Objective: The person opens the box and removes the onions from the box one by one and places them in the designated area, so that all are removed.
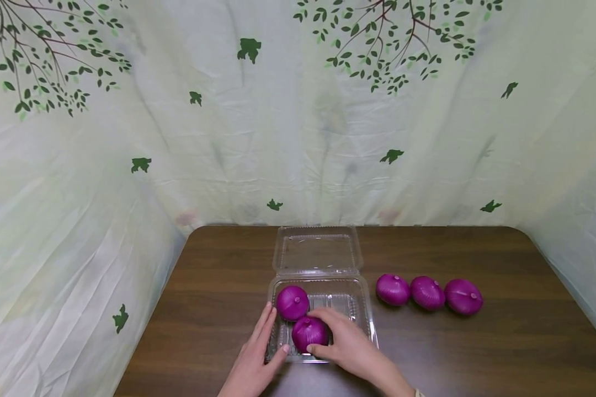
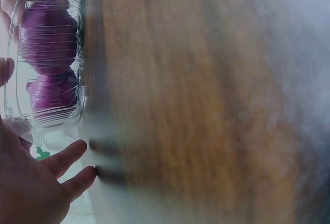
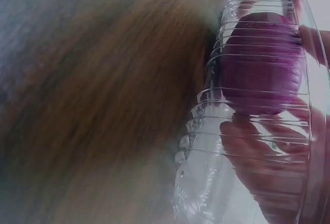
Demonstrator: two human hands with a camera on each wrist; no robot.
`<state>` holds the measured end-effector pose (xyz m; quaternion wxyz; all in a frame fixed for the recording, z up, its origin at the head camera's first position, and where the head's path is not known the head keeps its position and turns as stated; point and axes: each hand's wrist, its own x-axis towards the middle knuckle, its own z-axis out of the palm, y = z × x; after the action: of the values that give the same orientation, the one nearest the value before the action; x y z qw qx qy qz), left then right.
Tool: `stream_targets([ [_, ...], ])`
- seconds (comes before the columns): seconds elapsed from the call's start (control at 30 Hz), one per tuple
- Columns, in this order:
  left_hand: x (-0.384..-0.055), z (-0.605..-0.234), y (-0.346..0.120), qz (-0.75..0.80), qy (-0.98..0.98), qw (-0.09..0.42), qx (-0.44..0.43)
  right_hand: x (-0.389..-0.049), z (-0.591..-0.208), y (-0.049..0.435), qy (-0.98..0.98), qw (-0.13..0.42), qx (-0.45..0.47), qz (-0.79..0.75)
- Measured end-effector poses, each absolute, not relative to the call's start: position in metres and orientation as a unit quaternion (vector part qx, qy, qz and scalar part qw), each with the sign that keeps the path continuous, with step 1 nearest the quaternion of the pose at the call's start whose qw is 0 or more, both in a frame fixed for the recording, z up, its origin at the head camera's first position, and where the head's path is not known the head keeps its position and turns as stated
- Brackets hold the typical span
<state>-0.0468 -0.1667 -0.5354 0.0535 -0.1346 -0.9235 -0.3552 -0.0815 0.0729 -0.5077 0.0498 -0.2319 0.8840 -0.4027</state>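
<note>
Two purple onions (image 1: 292,302) in the clear container (image 1: 347,302), three loose onions (image 1: 427,293) outside it.
From where I stand, the right hand (image 1: 352,344) grips the nearer onion (image 1: 309,333) at the container's front, while the left hand (image 1: 255,353), fingers straight, lies along its left side. I'd judge the packing under half done: three remain, lined up right of the container. Its lid (image 1: 318,251) lies open behind it on the brown table (image 1: 203,309); beyond hangs pale leaf-printed cloth (image 1: 258,138).

Legible text, labels, brands, numbers, signs — none. Clear container (image 1: 338,285), lower centre of frame: no lettering readable. Purple onions (image 1: 428,293), lower centre and lower right: no label readable. Backdrop (image 1: 303,127), upper frame, and table (image 1: 218,275), lower frame — no characters readable.
</note>
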Motion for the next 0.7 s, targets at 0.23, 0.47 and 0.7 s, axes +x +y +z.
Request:
stream_targets([
  [0.23,-0.0468,-0.5352,-0.1666,-0.356,-0.923,0.053,-0.135,-0.0840,-0.5090,0.0711,0.888,0.071,-0.216,-0.399],
  [0.47,-0.0468,-0.5348,-0.1665,-0.358,-0.923,0.050,-0.132,-0.0856,-0.5079,0.0714,0.880,0.094,-0.211,-0.414],
  [0.7,-0.0468,-0.5361,-0.1670,-0.361,-0.921,0.054,-0.135,-0.0842,-0.5083,0.0708,0.877,0.083,-0.214,-0.423],
])
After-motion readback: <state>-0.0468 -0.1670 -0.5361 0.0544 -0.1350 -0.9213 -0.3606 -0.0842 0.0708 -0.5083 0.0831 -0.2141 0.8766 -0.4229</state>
